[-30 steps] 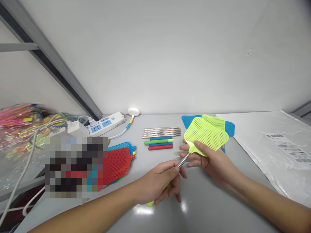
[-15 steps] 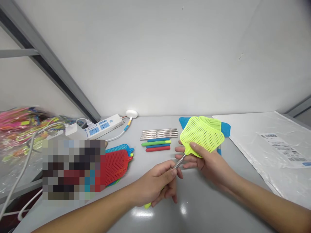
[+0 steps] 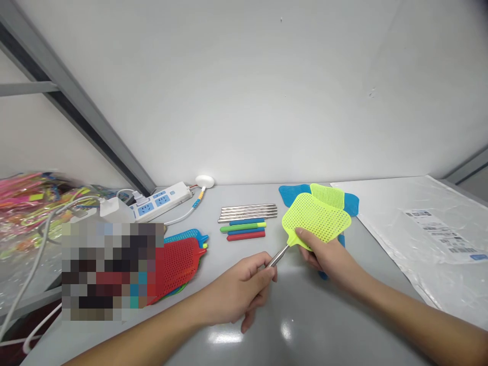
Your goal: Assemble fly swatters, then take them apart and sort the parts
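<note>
Held swatter: the yellow-green swatter (image 3: 316, 218) is over the bench (image 3: 305, 325), right of its middle, between the front and rear edges.
Pointing: mesh end toward the rear right corner; long axis slanting from near left to far right, mesh face toward the camera.
Left hand: the left hand (image 3: 244, 290) reaches in from the front left, fingers curled, closed narrowly around the metal shaft (image 3: 278, 255).
Right hand: the right hand (image 3: 326, 254) comes from the front right, thumb on top of the mesh base, pinching it, other fingers beneath.
Rear edge swatters: two blue swatters (image 3: 351, 204) and one yellow-green mesh head (image 3: 328, 195) overlapping them.
Metal rods: a row of metal rods (image 3: 247, 211), about five, parallel to the rear edge; exact count unclear.
Grips: coloured grips (image 3: 246, 236), at least four: two blue, one green, one red.
Left side: overlapping mesh heads (image 3: 181, 262), red above blue; total unclear.
</note>
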